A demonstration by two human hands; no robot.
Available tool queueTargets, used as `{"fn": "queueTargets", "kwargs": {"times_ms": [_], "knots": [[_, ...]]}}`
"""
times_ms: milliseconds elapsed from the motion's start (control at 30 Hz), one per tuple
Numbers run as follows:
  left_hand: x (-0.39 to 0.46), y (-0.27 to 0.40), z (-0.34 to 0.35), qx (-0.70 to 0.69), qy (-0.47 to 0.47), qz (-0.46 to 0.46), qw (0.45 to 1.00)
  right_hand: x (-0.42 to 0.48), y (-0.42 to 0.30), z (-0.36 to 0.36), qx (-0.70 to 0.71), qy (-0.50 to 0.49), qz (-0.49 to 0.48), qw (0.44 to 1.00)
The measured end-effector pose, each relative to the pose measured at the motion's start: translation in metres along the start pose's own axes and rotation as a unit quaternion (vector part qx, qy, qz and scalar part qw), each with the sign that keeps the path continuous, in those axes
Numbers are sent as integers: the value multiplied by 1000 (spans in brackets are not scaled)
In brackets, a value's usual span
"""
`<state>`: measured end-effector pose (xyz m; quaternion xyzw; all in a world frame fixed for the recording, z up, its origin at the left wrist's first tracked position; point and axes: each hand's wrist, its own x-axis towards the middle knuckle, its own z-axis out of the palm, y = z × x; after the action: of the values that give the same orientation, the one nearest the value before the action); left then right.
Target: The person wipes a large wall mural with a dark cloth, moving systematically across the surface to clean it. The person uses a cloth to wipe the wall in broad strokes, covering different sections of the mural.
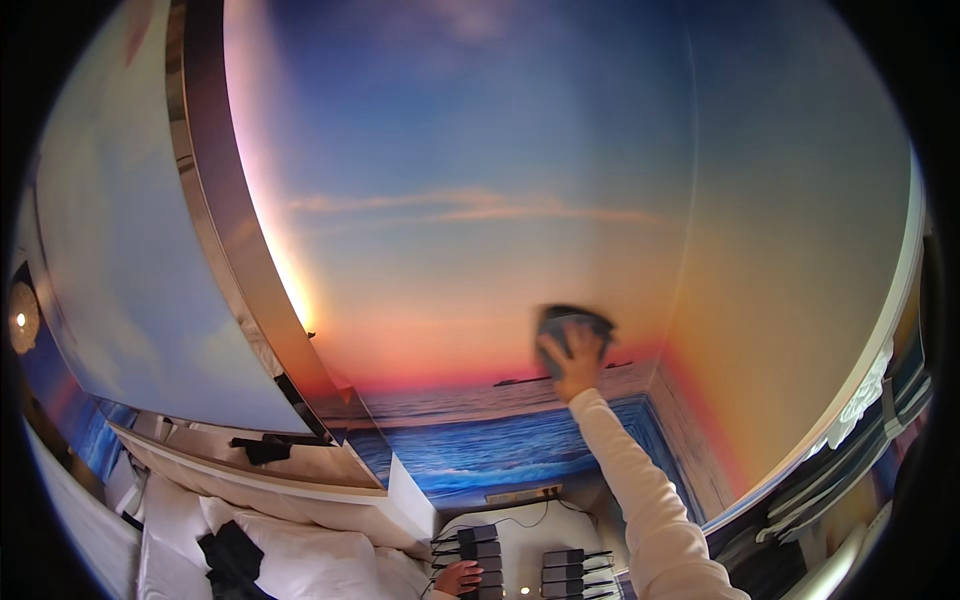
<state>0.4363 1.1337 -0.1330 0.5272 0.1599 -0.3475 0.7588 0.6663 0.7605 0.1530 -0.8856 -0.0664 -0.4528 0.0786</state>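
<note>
My right hand (579, 367) is raised against a dark grey cloth (559, 334) at the wall mural (480, 292) of a sunset sea; hand and cloth are blurred. Low in the view, my left hand (459, 577) lies over the left row of dark box-shaped devices (478, 535) with cables, on a white tabletop (517, 525). Whether it holds one, I cannot tell. A second row of such devices (562, 574) stands to the right, with cables at its right side.
At the lower left are a padded headboard (300, 499), white pillows (307, 544) and a black cloth (234, 551). A power strip (523, 495) sits at the wall behind the table. Clothes (832, 480) and a white curtain (862, 390) are at the right.
</note>
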Motion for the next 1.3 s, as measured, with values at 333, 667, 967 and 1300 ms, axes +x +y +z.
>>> {"fn": "queueTargets", "kwargs": {"times_ms": [333, 667, 967, 1300], "knots": [[33, -12, -63, -61, -52, -49, 996, 101, -8, -48, 35, 241, 263, 933], [-20, -22, -59, -87, 17, -59, 994, 167, -293, 31, 39, 206, 33, 977], [-21, -20, -61, -62, 45, -74, 994, 147, -291, 45, 102, 122, -65, 985], [30, 11, -27, 36, -53, -48, 997, 18, -135, 54, 19, -51, -1, 999]]}}
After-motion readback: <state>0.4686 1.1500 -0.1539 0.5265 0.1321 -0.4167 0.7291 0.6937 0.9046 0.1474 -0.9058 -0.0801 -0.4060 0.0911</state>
